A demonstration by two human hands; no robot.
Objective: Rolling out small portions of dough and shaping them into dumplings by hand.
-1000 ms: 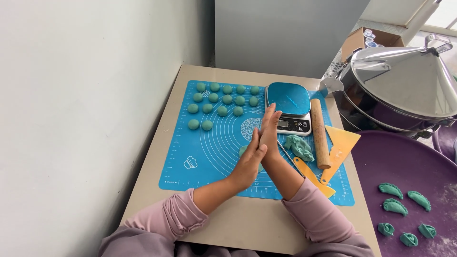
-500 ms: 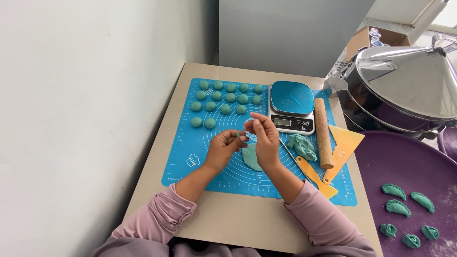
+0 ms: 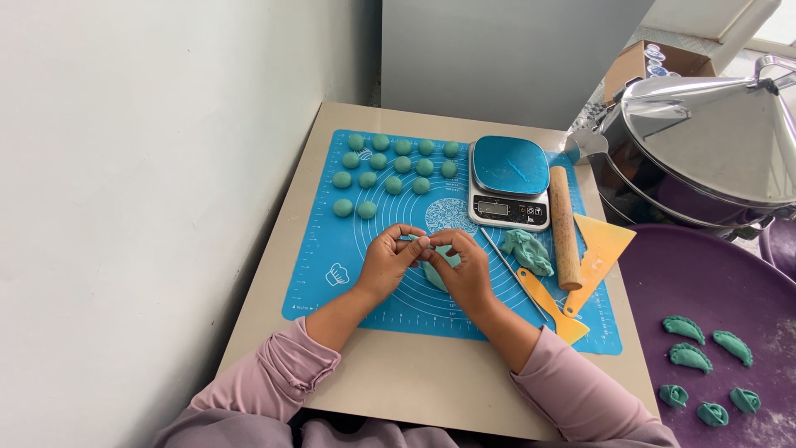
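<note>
Fingertips [image 3: 419, 241] of both hands meet at one spot over the middle of the blue silicone baking mat [image 3: 332, 249], pinched narrow around a small pale lump of filling or dough; what exactly it is cannot be told at this size. The left hand [image 3: 387, 264] comes in from about eight o'clock, the right hand [image 3: 467, 272] from about four o'clock, and both reach it about equally. Under the right hand's palm lies a flat round piece of teal dough [image 3: 437, 271], at roughly five o'clock from the pinched lump and just below it; whether the fingers touch it cannot be told.

Rows of small round teal dough balls [image 3: 390, 166] sit at eleven o'clock, well apart. A digital kitchen scale with a blue top [image 3: 508, 180] stands at one o'clock. The wooden rolling pin [image 3: 565, 239] lies at three o'clock, its long axis running twelve to six, beside a lump of teal dough scraps [image 3: 529, 251] and a yellow plastic scraper [image 3: 604, 249].
</note>
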